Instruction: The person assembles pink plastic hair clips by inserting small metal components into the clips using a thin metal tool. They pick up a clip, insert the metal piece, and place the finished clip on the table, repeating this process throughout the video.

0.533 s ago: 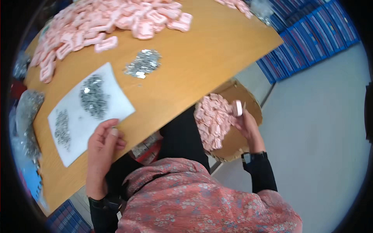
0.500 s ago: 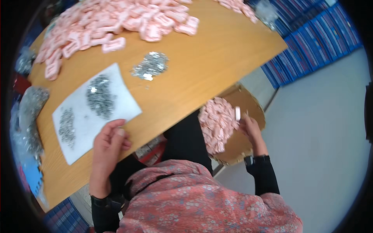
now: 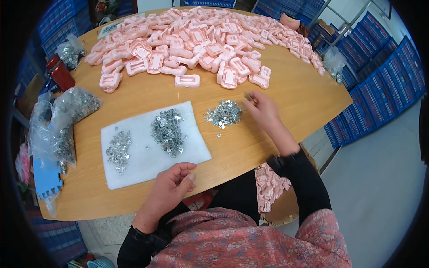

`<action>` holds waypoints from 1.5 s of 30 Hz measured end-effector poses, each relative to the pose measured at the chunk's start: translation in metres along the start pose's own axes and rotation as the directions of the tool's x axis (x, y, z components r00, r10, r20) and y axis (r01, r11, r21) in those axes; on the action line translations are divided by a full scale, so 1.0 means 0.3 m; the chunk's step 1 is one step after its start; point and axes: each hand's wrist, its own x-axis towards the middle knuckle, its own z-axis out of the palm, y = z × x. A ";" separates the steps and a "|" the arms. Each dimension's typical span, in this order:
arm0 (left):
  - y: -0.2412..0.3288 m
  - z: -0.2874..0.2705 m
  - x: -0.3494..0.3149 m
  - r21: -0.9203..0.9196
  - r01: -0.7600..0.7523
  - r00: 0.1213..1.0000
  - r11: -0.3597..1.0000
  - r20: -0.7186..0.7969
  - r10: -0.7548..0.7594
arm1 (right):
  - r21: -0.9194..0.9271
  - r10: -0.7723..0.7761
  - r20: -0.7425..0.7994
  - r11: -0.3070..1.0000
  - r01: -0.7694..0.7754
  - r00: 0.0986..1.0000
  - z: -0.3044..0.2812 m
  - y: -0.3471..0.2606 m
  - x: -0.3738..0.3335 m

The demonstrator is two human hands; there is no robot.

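My right hand is over the table, just right of a small heap of flat silvery metal pieces. Its thumb and forefinger are pinched together, and a short thin bit sticks out at their tips, too small to name. My left hand rests at the near edge of a white foam sheet, fingers loosely bent, thumb and forefinger tips apart, nothing visible between them. On the sheet lie a dense heap of small metal parts and a looser, flatter heap of metal bits.
Many pink plastic casings cover the table's far side. A carton with more pink casings stands below the table's right edge. Bags of metal parts, a red bottle and a blue foam mat line the left. Blue crates stand right.
My right hand has come up from the carton to the metal heap on the table. The pink casing near it above the carton no longer shows there. The view has tilted toward the far side.
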 end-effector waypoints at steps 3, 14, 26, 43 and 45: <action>-0.007 -0.010 -0.015 -0.001 -0.013 1.000 1.000 -0.007 0.013 | -0.217 0.011 -0.005 0.976 -0.012 1.000 0.103 -0.077 0.191; -0.027 -0.022 0.000 -0.040 -0.056 0.998 0.998 0.030 0.057 | -0.079 0.126 -0.106 0.988 -0.134 0.986 0.179 -0.006 0.300; -0.047 -0.015 0.000 -0.675 -0.171 0.968 0.718 0.019 0.249 | 0.657 -0.446 0.732 0.264 -0.706 0.514 0.084 -0.426 -0.305; -0.085 -0.185 -0.117 -0.813 -0.252 0.965 0.525 -0.250 0.076 | 0.183 -0.343 0.300 0.937 0.299 0.890 0.264 -0.373 -0.177; -0.075 -0.166 -0.126 -0.842 -0.225 0.974 0.491 -0.198 0.107 | 0.143 -0.380 0.302 0.925 0.353 0.874 0.298 -0.393 -0.171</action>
